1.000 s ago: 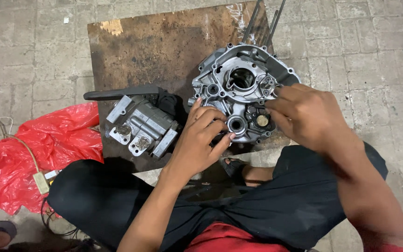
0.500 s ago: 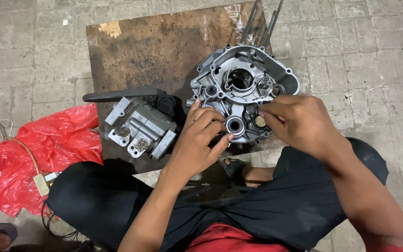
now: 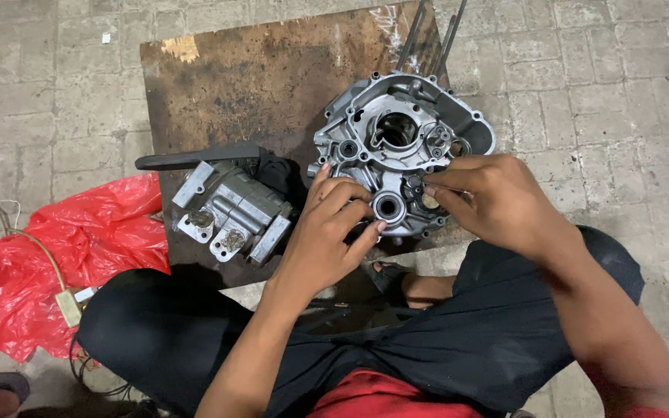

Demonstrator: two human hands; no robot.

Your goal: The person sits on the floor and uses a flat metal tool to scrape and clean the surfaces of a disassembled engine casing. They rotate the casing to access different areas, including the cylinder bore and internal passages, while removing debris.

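1 crankcase half (image 3: 396,147) | both hands' fingers curled gripping it: left hand (image 3: 334,232), right hand (image 3: 497,201) | 1 cylinder block (image 3: 230,213) | 1 red bag (image 3: 56,263)

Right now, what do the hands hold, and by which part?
Both hands, left hand and right hand, grip the aluminium engine crankcase half at its near edge.

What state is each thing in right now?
Engine casing: lying flat on the board, inside facing up.
Left hand: resting on the casing's near edge.
Right hand: fingertips pinched at the casing's right side.
Smaller metal part: lying on the board, untouched.
Red plastic bag: crumpled on the floor.
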